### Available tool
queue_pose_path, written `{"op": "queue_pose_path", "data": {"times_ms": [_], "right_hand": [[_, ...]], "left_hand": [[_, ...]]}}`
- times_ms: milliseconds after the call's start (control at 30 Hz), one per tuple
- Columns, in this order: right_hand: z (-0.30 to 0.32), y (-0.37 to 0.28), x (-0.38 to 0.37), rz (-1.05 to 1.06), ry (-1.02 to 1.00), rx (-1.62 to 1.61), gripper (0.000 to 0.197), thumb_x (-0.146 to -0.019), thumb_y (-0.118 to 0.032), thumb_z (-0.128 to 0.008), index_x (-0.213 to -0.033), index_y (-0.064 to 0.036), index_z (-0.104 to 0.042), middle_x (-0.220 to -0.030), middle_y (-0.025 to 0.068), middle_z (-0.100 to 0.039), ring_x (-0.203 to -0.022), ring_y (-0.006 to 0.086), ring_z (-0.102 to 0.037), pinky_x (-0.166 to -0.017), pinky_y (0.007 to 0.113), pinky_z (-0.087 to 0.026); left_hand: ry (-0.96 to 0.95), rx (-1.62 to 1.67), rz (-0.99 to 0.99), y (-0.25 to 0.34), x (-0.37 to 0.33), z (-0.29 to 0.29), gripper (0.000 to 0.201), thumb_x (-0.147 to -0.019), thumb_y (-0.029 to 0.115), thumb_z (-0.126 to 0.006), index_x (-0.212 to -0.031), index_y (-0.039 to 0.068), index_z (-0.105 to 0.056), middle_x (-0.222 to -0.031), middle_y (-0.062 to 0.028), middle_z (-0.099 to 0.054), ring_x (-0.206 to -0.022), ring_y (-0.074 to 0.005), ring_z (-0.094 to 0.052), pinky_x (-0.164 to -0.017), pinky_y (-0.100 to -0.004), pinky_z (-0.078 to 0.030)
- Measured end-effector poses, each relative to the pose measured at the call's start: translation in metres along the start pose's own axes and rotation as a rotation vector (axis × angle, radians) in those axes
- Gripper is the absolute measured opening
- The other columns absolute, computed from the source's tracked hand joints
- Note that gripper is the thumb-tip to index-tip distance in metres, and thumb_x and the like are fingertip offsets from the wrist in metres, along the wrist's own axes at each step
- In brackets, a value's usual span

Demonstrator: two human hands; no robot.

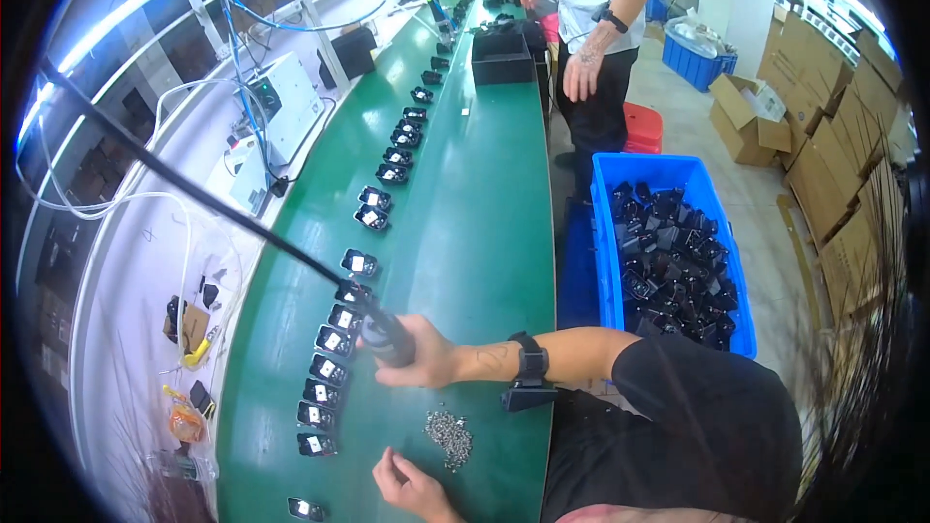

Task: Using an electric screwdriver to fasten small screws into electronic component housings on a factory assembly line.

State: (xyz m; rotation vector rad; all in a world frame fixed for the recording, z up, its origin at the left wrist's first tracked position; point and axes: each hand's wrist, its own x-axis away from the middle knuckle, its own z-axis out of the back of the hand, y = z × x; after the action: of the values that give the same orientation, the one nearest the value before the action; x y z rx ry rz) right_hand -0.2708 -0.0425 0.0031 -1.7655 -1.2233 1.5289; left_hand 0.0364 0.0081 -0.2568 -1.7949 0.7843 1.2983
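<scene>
Green covers the long desk (465, 252), and I take my bearings from the pile of small metal pieces (449, 439) heaped on it. Off to the right of that pile stands a blue crate (600, 261) filled with a jumble of black parts (668, 266). Far beyond the pile, a black box (502, 70) sits on the desk, and out past it to the right, on the floor, are a blue bin (712, 73) with clear plastic in it and an open cardboard box (741, 136), also with plastic inside. A co-worker in a white shirt (591, 15) stands beyond the pile, beside a red stool (641, 126). Left of the pile runs a row of black casings (335, 340); a black cord (223, 208) crosses over it, and the tool partly hides one casing. As for the hands, the right hand (418, 353), just beyond the pile, is wrapped around the dark cylindrical tool (387, 339), near the casings. The left hand (412, 487) is just below the pile, fingers bent; I can't tell whether it pinches anything.
</scene>
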Motion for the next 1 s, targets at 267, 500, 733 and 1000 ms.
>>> {"op": "queue_pose_path", "data": {"times_ms": [267, 500, 733, 1000], "right_hand": [[0.064, -0.103, -0.092, 0.393, 0.468, 0.189, 0.039, -0.076, 0.004, -0.066, -0.107, -0.0056, -0.043, -0.069, 0.0017, -0.056, -0.053, 0.0110, -0.056, -0.048, 0.028, -0.047], [0.069, -0.196, -0.144, 0.597, 0.541, 0.157, 0.025, -0.073, 0.000, -0.071, -0.089, -0.0018, -0.052, -0.069, 0.0063, -0.059, -0.055, 0.0160, -0.059, -0.054, 0.029, -0.049], [-0.030, -0.106, -0.038, 0.054, -0.001, -0.183, 0.033, -0.078, 0.000, -0.070, -0.106, -0.0020, -0.053, -0.069, 0.0029, -0.061, -0.054, 0.0087, -0.057, -0.051, 0.026, -0.047], [-0.092, -0.071, 0.007, -0.089, -0.126, -0.576, 0.026, -0.080, 0.005, -0.061, -0.102, -0.0002, -0.050, -0.073, 0.0042, -0.058, -0.062, 0.0102, -0.057, -0.057, 0.026, -0.047]], "left_hand": [[0.072, -0.086, 0.248, 0.052, 0.043, 0.005, 0.059, -0.097, 0.050, -0.032, -0.053, 0.013, -0.047, -0.048, -0.0047, -0.039, -0.043, -0.0201, -0.030, -0.045, -0.0355, -0.025], [-0.529, 0.438, 1.032, 0.054, 0.094, 0.025, 0.045, -0.094, 0.044, -0.039, -0.072, 0.009, -0.055, -0.058, -0.0048, -0.047, -0.050, -0.0195, -0.039, -0.051, -0.0333, -0.033], [-1.029, 1.451, 2.004, 0.009, -0.180, 0.074, 0.016, -0.093, 0.019, -0.058, -0.093, 0.003, -0.060, -0.072, -0.0045, -0.057, -0.062, -0.0163, -0.051, -0.058, -0.0292, -0.044], [-1.356, 1.637, 2.906, -0.061, -0.143, 0.022, 0.026, -0.098, 0.028, -0.054, -0.081, 0.008, -0.055, -0.065, -0.0028, -0.049, -0.057, -0.0135, -0.041, -0.053, -0.0299, -0.037]]}}
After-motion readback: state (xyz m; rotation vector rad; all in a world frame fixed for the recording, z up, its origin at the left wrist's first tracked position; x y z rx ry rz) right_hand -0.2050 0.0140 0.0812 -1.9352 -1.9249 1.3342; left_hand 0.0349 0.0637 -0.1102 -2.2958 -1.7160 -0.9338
